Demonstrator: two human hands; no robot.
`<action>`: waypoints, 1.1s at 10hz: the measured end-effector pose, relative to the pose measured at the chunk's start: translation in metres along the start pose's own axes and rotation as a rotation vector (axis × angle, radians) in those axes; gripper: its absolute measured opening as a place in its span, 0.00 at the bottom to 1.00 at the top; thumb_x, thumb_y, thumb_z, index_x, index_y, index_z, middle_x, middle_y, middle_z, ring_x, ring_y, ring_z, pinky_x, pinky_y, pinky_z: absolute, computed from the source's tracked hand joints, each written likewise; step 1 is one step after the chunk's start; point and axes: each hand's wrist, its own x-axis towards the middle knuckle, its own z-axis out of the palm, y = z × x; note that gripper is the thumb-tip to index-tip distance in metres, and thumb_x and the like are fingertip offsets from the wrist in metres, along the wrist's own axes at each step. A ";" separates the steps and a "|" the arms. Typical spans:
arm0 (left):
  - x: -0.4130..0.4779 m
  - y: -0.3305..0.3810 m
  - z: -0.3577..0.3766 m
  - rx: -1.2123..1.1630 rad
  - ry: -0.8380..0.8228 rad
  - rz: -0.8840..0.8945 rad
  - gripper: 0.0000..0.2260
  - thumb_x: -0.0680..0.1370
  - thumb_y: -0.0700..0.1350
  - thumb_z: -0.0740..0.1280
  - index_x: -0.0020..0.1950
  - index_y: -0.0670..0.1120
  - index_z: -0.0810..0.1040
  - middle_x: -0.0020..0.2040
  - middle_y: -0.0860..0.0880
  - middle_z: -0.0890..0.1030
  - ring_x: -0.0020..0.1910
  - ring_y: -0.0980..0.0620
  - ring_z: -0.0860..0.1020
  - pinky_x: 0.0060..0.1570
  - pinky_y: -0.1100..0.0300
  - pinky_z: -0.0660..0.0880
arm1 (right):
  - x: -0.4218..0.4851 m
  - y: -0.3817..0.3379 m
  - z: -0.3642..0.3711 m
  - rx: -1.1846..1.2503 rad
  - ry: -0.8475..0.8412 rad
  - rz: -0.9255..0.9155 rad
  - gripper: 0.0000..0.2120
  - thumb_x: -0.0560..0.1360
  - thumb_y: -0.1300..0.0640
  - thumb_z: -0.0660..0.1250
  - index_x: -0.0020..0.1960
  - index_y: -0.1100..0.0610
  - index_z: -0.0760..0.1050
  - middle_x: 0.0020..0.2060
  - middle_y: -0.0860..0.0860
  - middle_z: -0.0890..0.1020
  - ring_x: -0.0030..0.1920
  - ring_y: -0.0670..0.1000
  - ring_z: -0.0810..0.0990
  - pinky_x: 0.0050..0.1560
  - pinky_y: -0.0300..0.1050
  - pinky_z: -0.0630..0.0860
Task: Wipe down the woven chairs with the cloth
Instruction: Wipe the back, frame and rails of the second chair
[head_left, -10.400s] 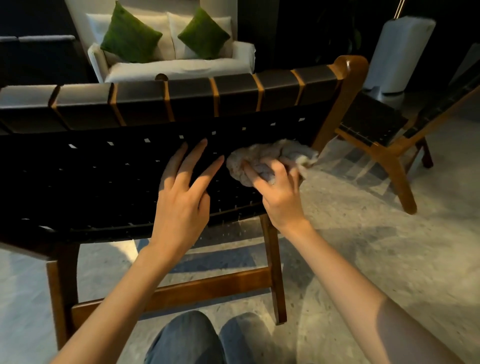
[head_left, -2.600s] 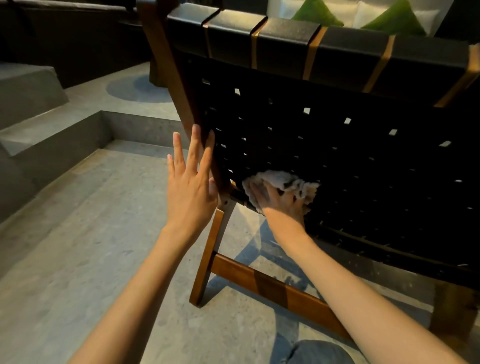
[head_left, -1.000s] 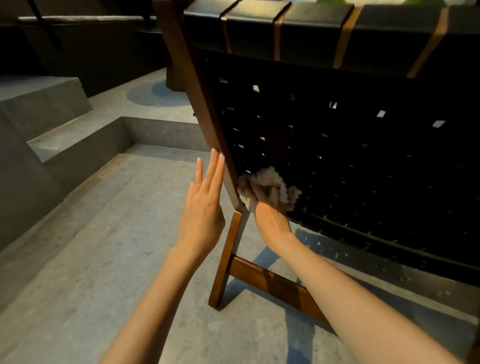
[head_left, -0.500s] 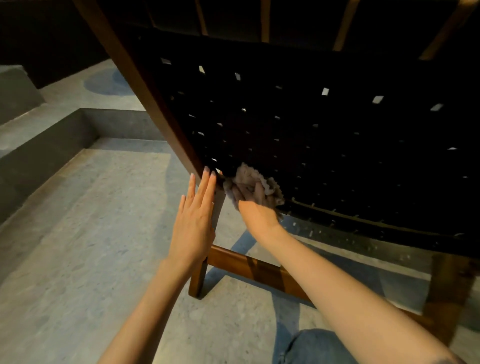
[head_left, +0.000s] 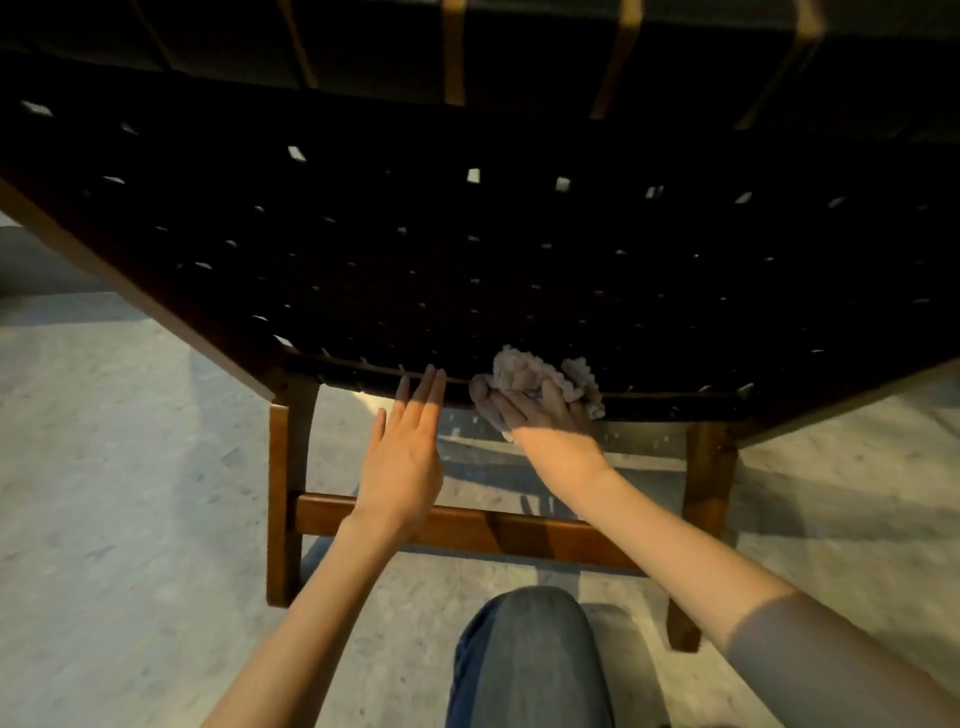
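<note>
Both hands work at the bottom edge of the woven chair back (head_left: 467, 260), seen from behind. The right hand (head_left: 550, 415) has its fingers curled over a bunched, pale cloth (head_left: 524, 371) and presses it against the black webbing, right where the weave meets the lower rail. The left hand (head_left: 405, 447) is flat with its fingers straight and together. It holds nothing, and its tips reach the same rail just beside the cloth.

With the cloth at the lowest strip of the panel, this rear face looks close to finished, though the dark weave shows no difference between wiped and unwiped parts. The wooden legs (head_left: 283, 493) and crossbar (head_left: 467, 525) below may still need a pass. The seat, the front of the back and any other chair are out of view, so most of the task cannot be judged. A knee in jeans (head_left: 524, 660) is over the concrete floor (head_left: 104, 467).
</note>
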 end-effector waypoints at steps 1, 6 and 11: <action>0.010 0.026 0.017 0.032 -0.031 0.061 0.33 0.80 0.39 0.59 0.77 0.50 0.41 0.77 0.51 0.42 0.76 0.51 0.40 0.75 0.49 0.51 | -0.033 0.034 0.004 -0.081 -0.036 0.099 0.26 0.82 0.44 0.47 0.73 0.58 0.63 0.71 0.55 0.68 0.70 0.54 0.66 0.57 0.33 0.66; 0.028 0.123 0.067 0.203 -0.273 0.123 0.32 0.81 0.46 0.58 0.76 0.60 0.41 0.79 0.49 0.45 0.77 0.46 0.44 0.73 0.47 0.46 | -0.131 0.112 -0.014 -0.262 0.021 0.560 0.24 0.82 0.60 0.40 0.75 0.56 0.59 0.74 0.58 0.62 0.75 0.58 0.58 0.74 0.54 0.55; 0.045 0.141 0.056 0.262 -0.263 0.126 0.26 0.82 0.48 0.53 0.77 0.57 0.47 0.74 0.45 0.61 0.62 0.45 0.71 0.46 0.58 0.71 | -0.222 0.066 -0.177 -0.544 0.923 0.708 0.30 0.72 0.72 0.62 0.72 0.58 0.65 0.66 0.51 0.73 0.52 0.56 0.63 0.31 0.45 0.72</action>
